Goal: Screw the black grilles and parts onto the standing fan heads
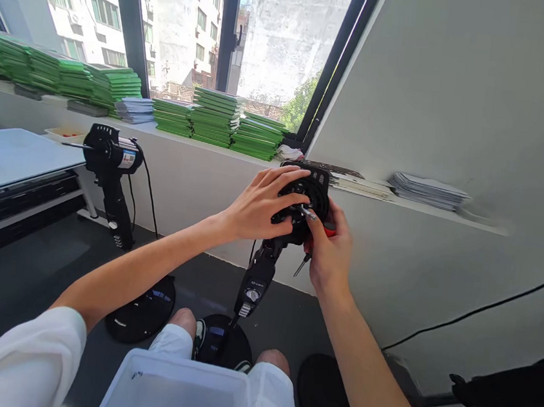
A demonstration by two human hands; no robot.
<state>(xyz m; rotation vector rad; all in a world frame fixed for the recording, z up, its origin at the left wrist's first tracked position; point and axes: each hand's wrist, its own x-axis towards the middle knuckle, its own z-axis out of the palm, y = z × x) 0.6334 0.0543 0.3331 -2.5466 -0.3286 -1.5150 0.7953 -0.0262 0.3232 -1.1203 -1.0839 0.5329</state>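
Observation:
A black pedestal fan with no blades or grille stands in front of me, its motor head (320,195) level with the windowsill. Across the front of that head my left hand (267,204) is curled, thumb and fingers gripping around the plate. The metal shaft (308,212) pokes forward between my two hands. My right hand (328,245) is closed at the head's right side, with its thumb against the shaft. In its palm is a screwdriver (329,229) with a red and black handle, its thin blade pointing down. My palm and fingers hide part of both.
On my lap rests a white plastic bin (187,364) with small dark bits inside. Another bare fan (112,154) stands left, near a white-topped table (6,146). Green stacks (213,118) line the windowsill. A black cable (475,309) hangs along the right wall.

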